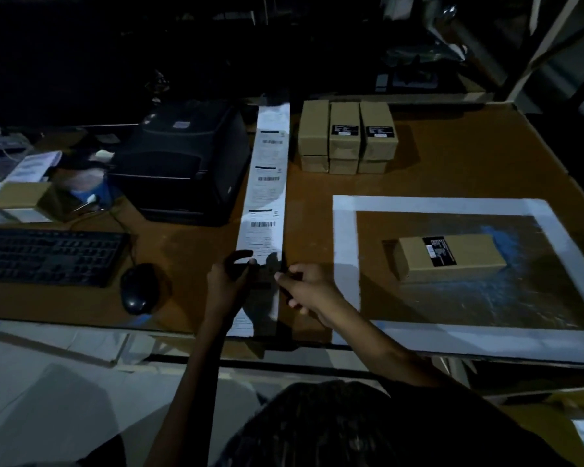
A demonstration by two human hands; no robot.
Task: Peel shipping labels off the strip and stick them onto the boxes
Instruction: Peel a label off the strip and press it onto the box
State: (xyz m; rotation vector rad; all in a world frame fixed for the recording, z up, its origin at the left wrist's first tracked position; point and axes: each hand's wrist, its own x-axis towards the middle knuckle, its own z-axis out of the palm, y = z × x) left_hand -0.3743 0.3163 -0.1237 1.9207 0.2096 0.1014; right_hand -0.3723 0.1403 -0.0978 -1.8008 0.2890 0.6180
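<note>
Both hands on label strip [267,183], running 12→6 o'clock mid-surface [452,156]: left hand [228,278] pinches its edge, right hand [305,286] picks at the near label; exact grip too dark to tell. Risk: thin glossy paper tears or curls onto itself if peeled fast. Target cardboard box [449,259], matte, rectangular, at 3 o'clock inside white taped frame [344,237].

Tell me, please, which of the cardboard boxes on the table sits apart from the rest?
The single box lying inside the white taped square on the right. The other boxes stand stacked together at the back, beside the label strip.
</note>
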